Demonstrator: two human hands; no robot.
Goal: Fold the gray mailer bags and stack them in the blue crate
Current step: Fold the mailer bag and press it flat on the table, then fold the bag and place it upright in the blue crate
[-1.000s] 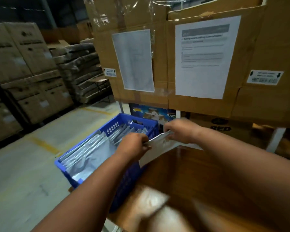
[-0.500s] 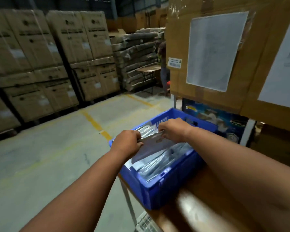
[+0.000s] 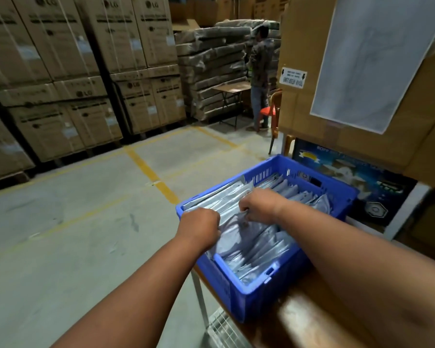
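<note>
A blue crate point(image 3: 251, 297) stands on the left end of a wooden table and holds several folded gray mailer bags standing on edge. Both of my hands are inside it. My left hand point(image 3: 199, 228) and my right hand point(image 3: 259, 204) each grip an end of one folded gray mailer bag point(image 3: 232, 232), which sits low among the stacked bags point(image 3: 264, 249). My fingertips are hidden behind my knuckles and the bag.
The wooden table point(image 3: 312, 320) has its left edge just beside the crate, with concrete floor point(image 3: 86, 234) below. Large cardboard boxes point(image 3: 362, 71) rise close behind the crate. A person point(image 3: 259, 71) stands far back by a small table and an orange chair point(image 3: 271, 111).
Both hands carried the folded bag from above the table leftward and down into the crate. The view swung left, bringing the warehouse floor and the distant person into sight.
</note>
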